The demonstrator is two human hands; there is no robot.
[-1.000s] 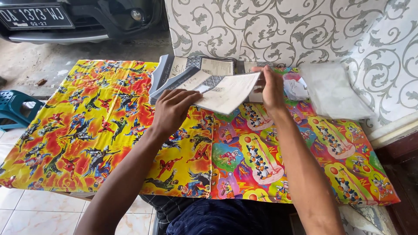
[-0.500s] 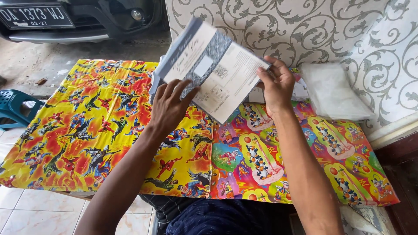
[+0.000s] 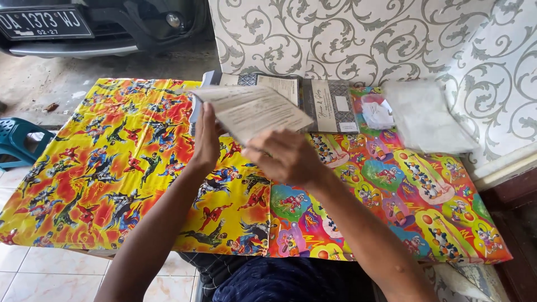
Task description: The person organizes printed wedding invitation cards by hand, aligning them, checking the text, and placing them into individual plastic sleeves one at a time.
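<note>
My left hand (image 3: pixel 207 140) and my right hand (image 3: pixel 285 156) both hold a folded paper card (image 3: pixel 251 109), cream and grey, raised flat above a table. The left hand grips its left edge; the right hand holds it from the near side, with its fingers under the card. Behind the card, more cards of the same kind (image 3: pixel 330 103) lie in a row at the table's far edge. The table is covered with bright cartoon-print wrapping sheets (image 3: pixel 112 162).
A pile of clear plastic sleeves (image 3: pixel 425 114) lies at the far right of the table. A white patterned wall covering (image 3: pixel 363 39) stands behind. A blue plastic stool (image 3: pixel 17 140) is on the left, a parked car's bumper (image 3: pixel 84 28) beyond.
The card was lifted off the row, tilted up, then turned down flat. My right hand moved from the card's far right edge to its near side.
</note>
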